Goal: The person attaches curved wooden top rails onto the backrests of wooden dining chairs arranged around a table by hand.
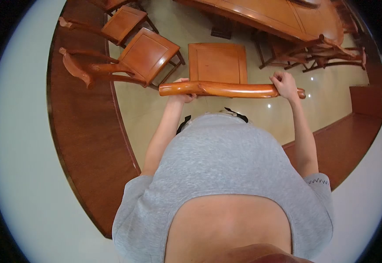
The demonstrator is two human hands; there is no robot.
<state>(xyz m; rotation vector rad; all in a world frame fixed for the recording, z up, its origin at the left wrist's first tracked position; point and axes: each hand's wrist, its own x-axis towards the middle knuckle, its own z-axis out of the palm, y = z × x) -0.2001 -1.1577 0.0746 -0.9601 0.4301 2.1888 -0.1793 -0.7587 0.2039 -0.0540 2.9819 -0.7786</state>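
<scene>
One rail (pixel 237 90) tops the chair (pixel 217 63) we hold. Our left grip (pixel 185 97) curls around it from beneath near one end, partly hidden by the wood; our right grip (pixel 284 84) closes over it near the other end, fingers bent in. Beyond the rail, between both grips, we see the seat. Another chair (pixel 149 53) stands ahead and left of the left grip; the desk (pixel 283 19) lies farther ahead.

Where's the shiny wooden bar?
In the head view, the shiny wooden bar spans the upper middle, with left hand and right hand near its ends, just below a square seat.
</scene>
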